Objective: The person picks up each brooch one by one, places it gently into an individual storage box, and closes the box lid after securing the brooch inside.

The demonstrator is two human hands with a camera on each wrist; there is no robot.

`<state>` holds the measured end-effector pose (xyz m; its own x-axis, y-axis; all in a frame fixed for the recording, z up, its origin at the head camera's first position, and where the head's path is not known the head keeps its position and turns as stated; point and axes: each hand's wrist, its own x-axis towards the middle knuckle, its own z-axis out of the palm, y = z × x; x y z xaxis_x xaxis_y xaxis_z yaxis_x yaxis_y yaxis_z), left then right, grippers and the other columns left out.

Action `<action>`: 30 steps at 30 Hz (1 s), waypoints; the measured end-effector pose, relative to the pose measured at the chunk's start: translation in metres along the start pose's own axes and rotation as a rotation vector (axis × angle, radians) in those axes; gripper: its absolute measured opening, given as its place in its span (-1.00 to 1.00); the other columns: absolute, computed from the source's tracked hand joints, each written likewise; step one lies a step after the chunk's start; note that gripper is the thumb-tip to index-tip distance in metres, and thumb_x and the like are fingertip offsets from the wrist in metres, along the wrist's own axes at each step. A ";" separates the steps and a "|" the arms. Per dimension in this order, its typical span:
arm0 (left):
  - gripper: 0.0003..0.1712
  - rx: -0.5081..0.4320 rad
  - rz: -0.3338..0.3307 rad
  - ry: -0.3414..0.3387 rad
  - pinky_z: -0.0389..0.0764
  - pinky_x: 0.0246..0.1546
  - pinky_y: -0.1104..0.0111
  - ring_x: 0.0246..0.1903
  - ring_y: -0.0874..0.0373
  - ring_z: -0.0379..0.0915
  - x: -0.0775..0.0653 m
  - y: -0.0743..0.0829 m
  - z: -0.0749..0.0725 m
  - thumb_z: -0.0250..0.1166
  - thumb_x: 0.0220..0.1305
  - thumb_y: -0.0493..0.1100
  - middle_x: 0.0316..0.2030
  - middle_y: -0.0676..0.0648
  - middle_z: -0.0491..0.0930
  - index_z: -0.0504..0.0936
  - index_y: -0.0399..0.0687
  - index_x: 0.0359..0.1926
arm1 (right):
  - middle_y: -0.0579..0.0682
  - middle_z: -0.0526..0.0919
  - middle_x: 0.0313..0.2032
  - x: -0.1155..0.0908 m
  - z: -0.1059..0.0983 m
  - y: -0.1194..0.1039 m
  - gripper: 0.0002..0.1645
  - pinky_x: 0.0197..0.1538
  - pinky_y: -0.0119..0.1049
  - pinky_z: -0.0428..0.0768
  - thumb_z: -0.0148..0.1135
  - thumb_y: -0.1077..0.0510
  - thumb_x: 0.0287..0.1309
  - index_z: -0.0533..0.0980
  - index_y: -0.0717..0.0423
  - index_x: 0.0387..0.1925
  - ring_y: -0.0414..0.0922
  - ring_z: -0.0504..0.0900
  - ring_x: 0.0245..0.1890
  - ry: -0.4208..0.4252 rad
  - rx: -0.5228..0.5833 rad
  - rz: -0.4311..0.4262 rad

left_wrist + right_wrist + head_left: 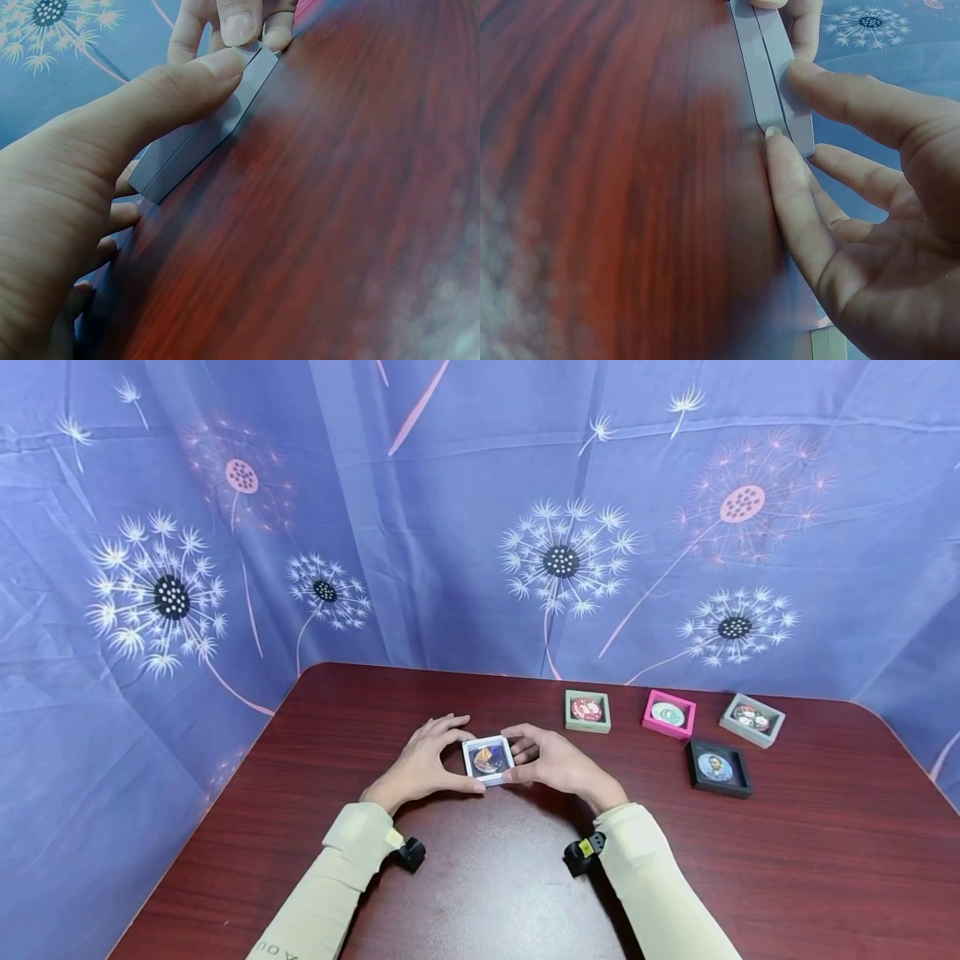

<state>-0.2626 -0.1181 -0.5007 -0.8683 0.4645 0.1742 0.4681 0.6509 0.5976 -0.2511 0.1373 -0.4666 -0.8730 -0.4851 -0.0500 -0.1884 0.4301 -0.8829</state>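
A small whitish square display frame (477,777) with a round orange-and-dark-blue picture behind its window sits low over the table between both hands. My left hand (429,757) holds its left side, thumb along the near edge and fingers at the back. From the right, my right hand (558,762) grips the near right corner with the thumb and bent fingers. In the left wrist view the left thumb (169,94) presses flat on the frame's grey side (180,154), which has a seam along it. The right wrist view shows the right fingers (799,199) around the frame's end (769,82).
On the dark red wood table (480,877), to the right, lie a pale green frame (587,726), a pink frame (666,728), a grey frame (746,736) and a black frame (720,787), each with a round picture. A blue dandelion-print curtain (450,543) hangs behind the table.
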 end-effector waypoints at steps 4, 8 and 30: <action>-0.09 -0.005 -0.001 0.000 -0.11 0.37 -0.02 0.44 0.09 -0.10 0.000 0.000 0.000 0.42 -0.36 0.57 0.39 0.11 0.21 0.57 0.30 0.07 | 0.20 0.58 -0.11 0.000 0.000 0.000 -0.24 -0.13 -0.20 0.58 0.49 0.25 -0.04 0.39 0.23 0.23 0.06 0.59 -0.11 0.001 0.014 -0.014; -0.09 -0.004 0.002 -0.004 -0.10 0.37 -0.03 0.44 0.07 -0.10 0.001 0.000 0.000 0.43 -0.35 0.56 0.40 0.10 0.21 0.57 0.30 0.07 | 0.26 0.56 -0.09 0.001 0.000 0.001 -0.21 -0.15 -0.17 0.59 0.47 0.28 -0.04 0.36 0.29 0.25 0.15 0.58 -0.09 -0.001 0.038 -0.021; -0.09 0.003 -0.008 0.002 -0.07 0.35 -0.08 0.44 0.07 -0.10 -0.001 0.001 0.001 0.42 -0.36 0.57 0.40 0.12 0.20 0.57 0.31 0.07 | 0.10 0.59 -0.19 0.002 0.007 -0.004 -0.20 -0.15 -0.18 0.57 0.54 0.12 -0.06 0.42 0.18 0.23 -0.03 0.59 -0.18 0.057 -0.113 -0.026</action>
<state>-0.2614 -0.1173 -0.5008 -0.8722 0.4581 0.1712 0.4618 0.6563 0.5966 -0.2486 0.1292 -0.4661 -0.8909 -0.4542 0.0014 -0.2578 0.5031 -0.8249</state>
